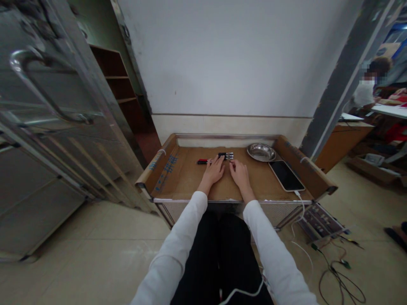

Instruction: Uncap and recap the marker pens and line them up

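Several slim black rods with silver ends (226,156), which may be plugs or connectors, lie side by side near the middle of the cardboard-covered tabletop (187,180). My left hand (215,170) rests over them, fingers stretched out and touching their near side. To its left a red-and-black rod (202,161) pokes out from under the fingertips. Close to the silver ends is my right hand (240,173), with its fingers bent and their tips together. Whatever may be between those tips is too small to make out.
A round steel dish (261,152) stands at the back right. In front of it lies a phone (286,175) with a white charging cable (301,207). Cardboard-wrapped rims edge the table. Cables (340,275) and an electrical box (322,222) are on the floor. Another person sits far right.
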A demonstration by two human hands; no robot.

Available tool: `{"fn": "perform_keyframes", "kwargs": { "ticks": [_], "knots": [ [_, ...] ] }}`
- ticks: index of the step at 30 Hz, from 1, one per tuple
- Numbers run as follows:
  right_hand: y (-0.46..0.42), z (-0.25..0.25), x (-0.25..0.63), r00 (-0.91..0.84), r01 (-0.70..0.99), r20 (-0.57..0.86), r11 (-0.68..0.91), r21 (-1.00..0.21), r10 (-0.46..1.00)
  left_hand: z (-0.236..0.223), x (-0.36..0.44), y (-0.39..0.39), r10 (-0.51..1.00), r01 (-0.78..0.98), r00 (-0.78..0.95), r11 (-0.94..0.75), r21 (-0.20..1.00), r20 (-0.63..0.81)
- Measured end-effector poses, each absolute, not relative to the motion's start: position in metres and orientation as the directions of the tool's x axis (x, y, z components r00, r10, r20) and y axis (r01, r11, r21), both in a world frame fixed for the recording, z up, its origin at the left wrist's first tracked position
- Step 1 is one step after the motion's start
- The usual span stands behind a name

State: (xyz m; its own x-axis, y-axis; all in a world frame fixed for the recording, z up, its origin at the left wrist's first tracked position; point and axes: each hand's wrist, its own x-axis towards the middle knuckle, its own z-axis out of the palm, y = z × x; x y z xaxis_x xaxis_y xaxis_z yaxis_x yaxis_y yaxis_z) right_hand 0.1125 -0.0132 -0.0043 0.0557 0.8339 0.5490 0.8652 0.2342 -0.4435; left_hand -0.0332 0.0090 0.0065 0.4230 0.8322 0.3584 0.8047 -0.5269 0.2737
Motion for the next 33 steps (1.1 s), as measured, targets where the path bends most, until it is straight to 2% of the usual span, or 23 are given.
{"fn": "perform_keyframes", "kwargs": {
  "ticks": [6,12,15,19,25,33],
  "knots": [
    [-0.014,-0.002,0.113,0.085,0.86,0.587,0.238,-0.451,0.805,0.014,-0.032,0.003,0.858,0.838,0.38,-0.478,0.263,0.346],
    [-0.02,0.002,0.115,0.17,0.876,0.587,0.151,-0.458,0.792,0.013,-0.035,0.003,0.812,0.82,0.437,-0.536,0.2,0.386],
    [-0.023,0.004,0.116,0.196,0.88,0.561,0.108,-0.462,0.804,0.009,-0.036,0.007,0.781,0.778,0.485,-0.591,0.213,0.395],
    [-0.025,0.002,0.117,0.234,0.884,0.537,0.052,-0.464,0.81,0.007,-0.036,0.008,0.799,0.779,0.454,-0.57,0.26,0.394],
    [-0.026,0.0,0.118,0.257,0.917,0.555,-0.019,-0.398,0.791,0.007,-0.037,0.008,0.786,0.761,0.479,-0.594,0.261,0.391],
    [-0.027,0.003,0.116,0.239,0.928,0.484,-0.052,-0.369,0.842,0.01,-0.037,0.007,0.747,0.74,0.493,-0.63,0.236,0.447]
  ]
}}
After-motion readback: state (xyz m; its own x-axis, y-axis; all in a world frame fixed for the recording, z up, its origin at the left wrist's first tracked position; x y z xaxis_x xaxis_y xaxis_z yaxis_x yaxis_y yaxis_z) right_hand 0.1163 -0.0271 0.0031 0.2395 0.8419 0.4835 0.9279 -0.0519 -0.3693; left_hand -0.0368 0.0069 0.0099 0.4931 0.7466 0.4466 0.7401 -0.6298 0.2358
